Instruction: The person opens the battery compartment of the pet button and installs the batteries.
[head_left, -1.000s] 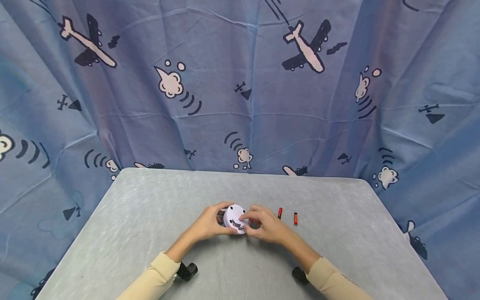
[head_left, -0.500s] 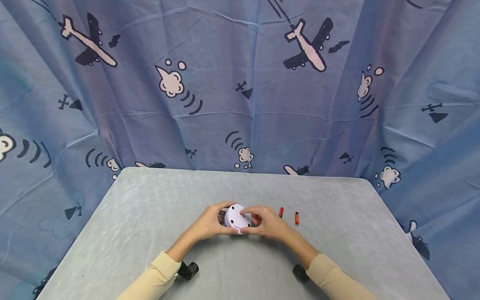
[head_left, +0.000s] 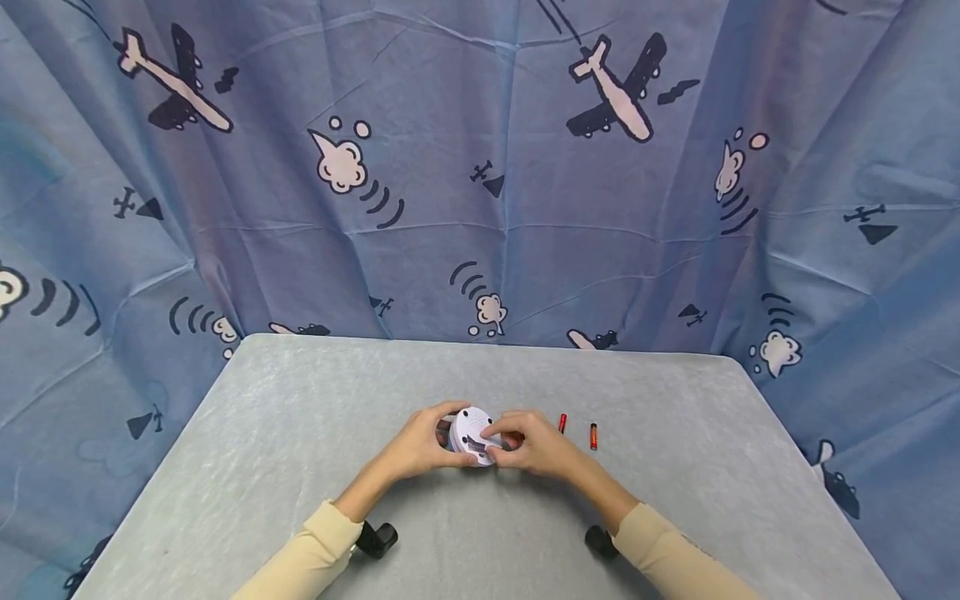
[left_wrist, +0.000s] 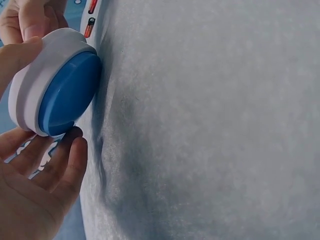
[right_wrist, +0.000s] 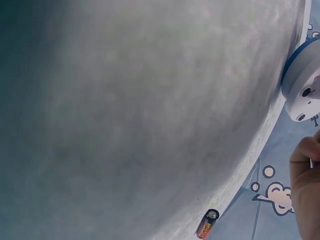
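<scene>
1. Push-button device (head_left: pixel 471 423), head view: mid-table (head_left: pixel 300 400), left hand (head_left: pixel 422 442) gripping its rim; right hand (head_left: pixel 531 446) bent over dark slot (head_left: pixel 474 443).
2. Left wrist: thumb and fingers hold white casing (left_wrist: pixel 27 92), blue dome (left_wrist: pixel 74 95) facing table.
3. Right wrist: battery (right_wrist: pixel 206 225) apart; right fingers cropped, can't tell what they pinch. Probably battery-bay cover step; next needs steady left hold.
</scene>
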